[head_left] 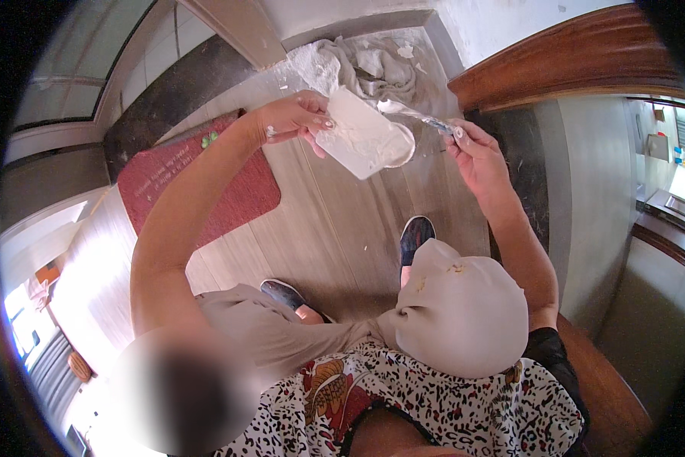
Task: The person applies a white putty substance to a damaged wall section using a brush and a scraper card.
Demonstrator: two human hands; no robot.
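My left hand (295, 119) grips the left edge of a flat white rectangular board (348, 145), fingers closed around it. White paste (367, 139) is smeared across its face. Near the board's right side shows a rounded white rim (403, 146); I cannot tell whether it belongs to a tub behind. In my right hand (475, 158) is a narrow spatula (418, 116), pinched by its handle, its blade coated in white paste and held just off the board's upper right corner. White smears mark the fingers of both hands.
A crumpled pale cloth (361, 67) lies on the wood-plank floor (319, 228) by the far wall. To the left is a red doormat (239, 194) beside a dark threshold. Brown wooden trim (571, 61) juts in at right. My dark shoes (417, 232) stand below.
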